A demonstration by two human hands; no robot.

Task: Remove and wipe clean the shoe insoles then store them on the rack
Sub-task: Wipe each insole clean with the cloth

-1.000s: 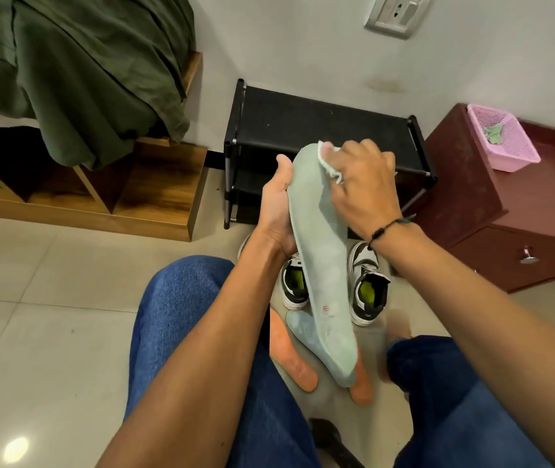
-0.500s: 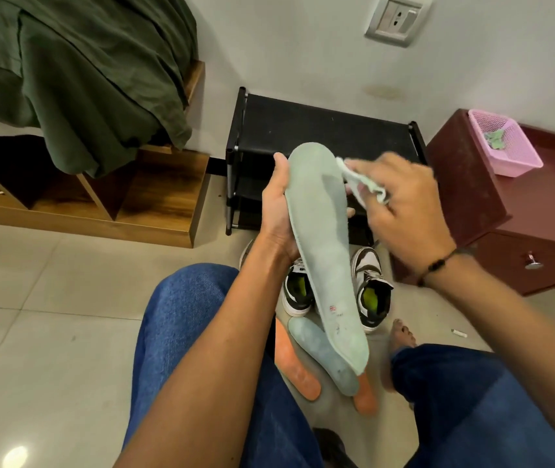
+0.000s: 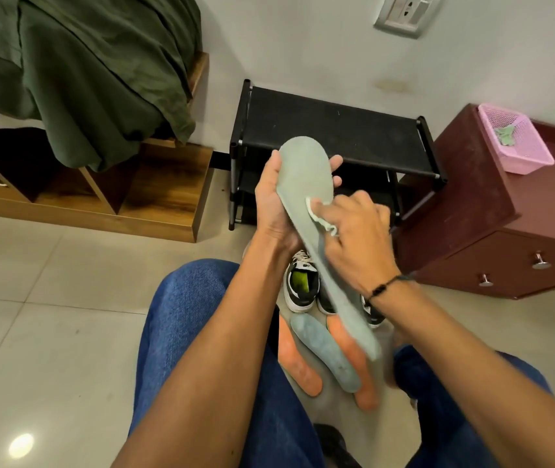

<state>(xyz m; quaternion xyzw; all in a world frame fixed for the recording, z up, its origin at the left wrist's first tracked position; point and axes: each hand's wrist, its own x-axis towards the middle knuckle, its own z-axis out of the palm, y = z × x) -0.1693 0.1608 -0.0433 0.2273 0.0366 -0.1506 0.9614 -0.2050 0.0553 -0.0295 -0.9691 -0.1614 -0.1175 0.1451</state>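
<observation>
Clearly light and bendy, the insole (image 3: 306,197) is gripped at its toe by the left hand (image 3: 274,204) while the right hand (image 3: 353,231) pinches a cloth (image 3: 316,216) against it.

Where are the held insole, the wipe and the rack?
insole (image 3: 306,173): head view, wide end above the wipe.
wipe (image 3: 313,211): head view, white edge under right fingers.
rack (image 3: 333,130): head view, bare top shelf.

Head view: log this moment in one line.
left hand holds grey-green foam insole | right hand presses white cloth | wiping
</observation>
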